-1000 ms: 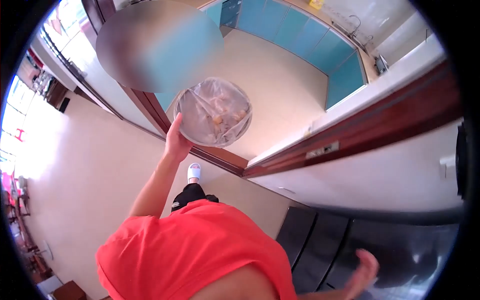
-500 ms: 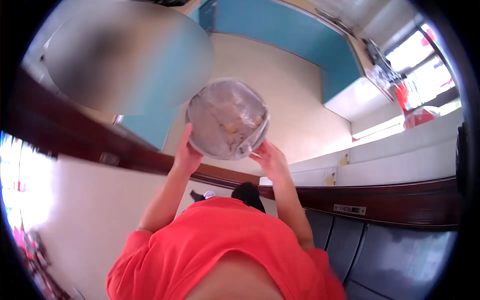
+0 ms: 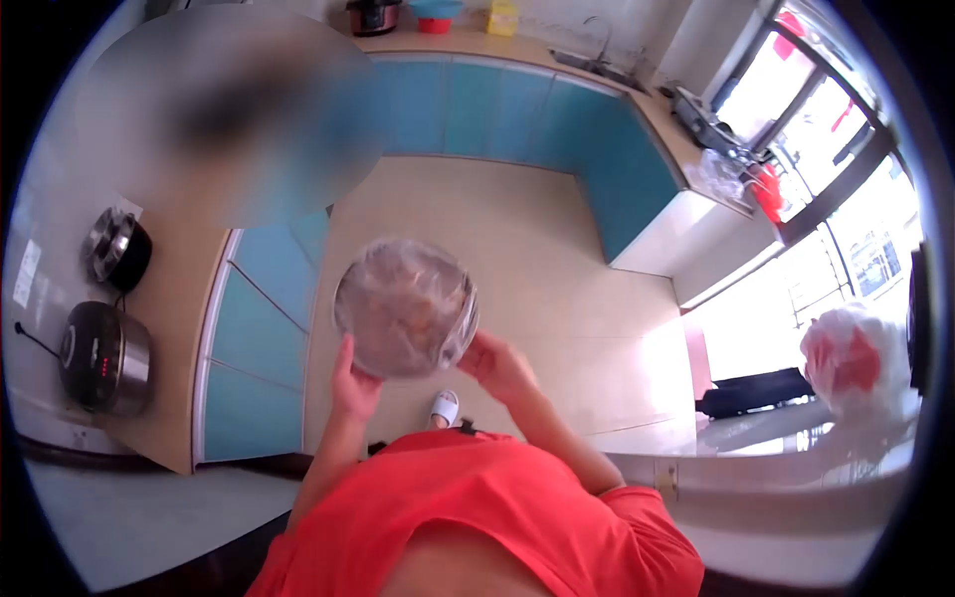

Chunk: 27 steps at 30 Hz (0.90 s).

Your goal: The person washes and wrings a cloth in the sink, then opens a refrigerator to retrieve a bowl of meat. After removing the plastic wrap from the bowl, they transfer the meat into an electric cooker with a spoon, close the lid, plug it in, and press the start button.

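Observation:
A round bowl (image 3: 406, 308) covered with clear, crinkled plastic is held out in front of my red shirt, over the floor. Pale brownish pieces show dimly through the plastic. My left hand (image 3: 356, 383) grips the bowl's lower left edge, thumb up along its side. On the lower right edge, my right hand (image 3: 495, 366) holds the rim, its fingertips partly hidden by the bowl.
Blue-green cabinets (image 3: 497, 109) with a wooden counter run along the back and right, with a sink (image 3: 597, 68) and a stove (image 3: 704, 119). At left, a rice cooker (image 3: 104, 356) stands on another counter (image 3: 179, 328). A blurred oval hides the upper left.
My right hand came up from my side and took hold of the bowl. The view has moved from the doorway into the kitchen, and the bowl now sits lower in view.

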### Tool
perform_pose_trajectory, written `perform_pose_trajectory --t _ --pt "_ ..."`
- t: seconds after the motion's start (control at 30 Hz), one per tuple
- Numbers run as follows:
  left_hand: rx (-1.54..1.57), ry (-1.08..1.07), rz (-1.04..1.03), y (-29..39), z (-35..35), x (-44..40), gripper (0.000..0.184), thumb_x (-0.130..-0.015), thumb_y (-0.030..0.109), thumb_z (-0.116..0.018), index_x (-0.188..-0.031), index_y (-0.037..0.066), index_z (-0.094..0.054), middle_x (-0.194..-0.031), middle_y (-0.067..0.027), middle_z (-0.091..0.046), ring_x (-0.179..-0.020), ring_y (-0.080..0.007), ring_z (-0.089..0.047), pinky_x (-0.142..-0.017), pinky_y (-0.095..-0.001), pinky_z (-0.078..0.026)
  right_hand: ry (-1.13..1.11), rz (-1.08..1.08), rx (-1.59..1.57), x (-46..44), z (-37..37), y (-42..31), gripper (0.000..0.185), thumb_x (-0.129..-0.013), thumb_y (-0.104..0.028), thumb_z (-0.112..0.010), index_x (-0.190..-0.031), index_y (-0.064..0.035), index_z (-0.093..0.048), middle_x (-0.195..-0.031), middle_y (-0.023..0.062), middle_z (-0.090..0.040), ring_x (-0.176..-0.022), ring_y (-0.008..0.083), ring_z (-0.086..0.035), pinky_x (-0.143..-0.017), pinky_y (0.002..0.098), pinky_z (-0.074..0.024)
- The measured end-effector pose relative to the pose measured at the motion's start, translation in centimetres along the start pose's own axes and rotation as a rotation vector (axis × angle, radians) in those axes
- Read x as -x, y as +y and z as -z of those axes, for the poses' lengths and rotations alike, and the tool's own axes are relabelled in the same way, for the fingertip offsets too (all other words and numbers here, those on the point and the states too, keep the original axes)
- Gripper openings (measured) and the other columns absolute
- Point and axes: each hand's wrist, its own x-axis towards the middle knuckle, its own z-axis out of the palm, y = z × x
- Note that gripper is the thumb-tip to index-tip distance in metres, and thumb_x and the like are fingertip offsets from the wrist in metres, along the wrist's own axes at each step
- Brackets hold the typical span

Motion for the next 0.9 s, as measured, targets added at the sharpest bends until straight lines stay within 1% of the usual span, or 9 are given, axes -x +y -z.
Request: perform_pose_trajectory --t 0.1,0.2,0.3,0.37,0.4,0.53,0.73,0.87,0.9 --pt "0.014 0.112 0.001 0.0 -2.2 3.7 0.045 -0.092 0.042 -0.048 -0.125 0.011 -0.050 -0.118 -0.0024 -0.059 -0.105 -0.0167 -0.057 -0.085 -0.0327 -0.048 -0.073 0.019 0.063 2.7 -1.0 -1.3 0.030 -0.094 -0.019 -0.046 -0.117 -0.0014 -0.053 -0.110 0.0091 -0.062 -0.100 0.0198 -0.061 -0.091 0.0365 -0.0484" --pt "0.035 -0.001 0.008 -0.7 -2.2 5.1 0.041 -0.093 0.042 -0.048 -0.121 0.011 -0.053 -0.111 -0.0010 -0.062 -0.093 -0.0138 -0.060 -0.073 -0.0292 -0.049 0.127 0.073 0.129 5.1 -2.1 -1.0 0.027 -0.092 -0.014 -0.049 -0.114 -0.0006 -0.052 -0.108 0.0093 -0.062 -0.099 0.0213 -0.061 -0.088 0.0370 -0.0502" --pt "0.011 -0.068 -0.018 -1.3 -4.1 11.8 0.037 -0.093 0.039 -0.048 -0.116 0.011 -0.055 -0.105 -0.0001 -0.064 -0.086 -0.0116 -0.060 -0.066 -0.0271 -0.047 0.163 0.114 0.144 12.5 -4.2 0.0 0.020 -0.091 -0.011 -0.050 -0.109 -0.0017 -0.053 -0.102 0.0078 -0.063 -0.094 0.0201 -0.061 -0.083 0.0355 -0.0513" --pt "0.047 -0.110 -0.019 -5.1 -2.7 12.9 0.036 -0.093 0.038 -0.049 -0.115 0.011 -0.055 -0.105 -0.0005 -0.064 -0.087 -0.0121 -0.060 -0.067 -0.0269 -0.047 0.163 0.123 0.151 14.1 -0.5 0.6 0.019 -0.092 -0.012 -0.049 -0.108 -0.0026 -0.054 -0.100 0.0071 -0.063 -0.092 0.0190 -0.061 -0.082 0.0347 -0.0507" --pt "0.084 -0.125 0.050 -0.7 -1.9 6.0 0.035 -0.093 0.037 -0.050 -0.115 0.010 -0.055 -0.105 -0.0006 -0.064 -0.087 -0.0124 -0.060 -0.068 -0.0269 -0.047 0.221 0.129 0.134 7.6 -3.8 -0.9 0.018 -0.092 -0.012 -0.049 -0.107 -0.0030 -0.054 -0.099 0.0067 -0.062 -0.091 0.0185 -0.061 -0.082 0.0344 -0.0502" --pt "0.088 -0.095 0.132 1.4 -1.6 4.1 0.034 -0.091 0.033 -0.053 -0.115 0.009 -0.055 -0.108 -0.0015 -0.063 -0.094 -0.0133 -0.059 -0.077 -0.0275 -0.046 0.169 0.206 0.121 5.7 -4.5 -0.5 0.013 -0.093 -0.014 -0.049 -0.102 -0.0052 -0.053 -0.095 0.0046 -0.061 -0.089 0.0170 -0.058 -0.082 0.0335 -0.0474" --pt "0.031 -0.125 0.257 2.2 -1.5 4.3 0.035 -0.089 0.026 -0.056 -0.117 0.005 -0.053 -0.114 -0.0046 -0.061 -0.106 -0.0164 -0.056 -0.093 -0.0304 -0.042 0.279 0.278 -0.062 8.3 -4.4 3.0 0.007 -0.094 -0.014 -0.048 -0.096 -0.0082 -0.049 -0.093 0.0027 -0.060 -0.088 0.0166 -0.057 -0.084 0.0344 -0.0446" --pt "0.037 -0.120 0.385 3.1 0.4 -0.2 0.037 -0.089 0.025 -0.055 -0.119 0.004 -0.052 -0.116 -0.0058 -0.060 -0.108 -0.0178 -0.055 -0.094 -0.0317 -0.041 0.289 0.188 -0.181 6.1 -5.6 3.4 0.018 -0.094 -0.016 -0.044 -0.107 -0.0062 -0.052 -0.095 0.0028 -0.061 -0.090 0.0172 -0.056 -0.087 0.0363 -0.0414" --pt "0.045 -0.119 0.420 3.0 0.9 -1.1 0.037 -0.089 0.025 -0.055 -0.119 0.004 -0.051 -0.116 -0.0059 -0.060 -0.108 -0.0181 -0.055 -0.094 -0.0319 -0.042 0.209 0.166 -0.216 5.7 -4.3 3.7 0.026 -0.094 -0.017 -0.042 -0.113 -0.0040 -0.052 -0.104 0.0074 -0.060 -0.098 0.0204 -0.055 -0.094 0.0391 -0.0380"
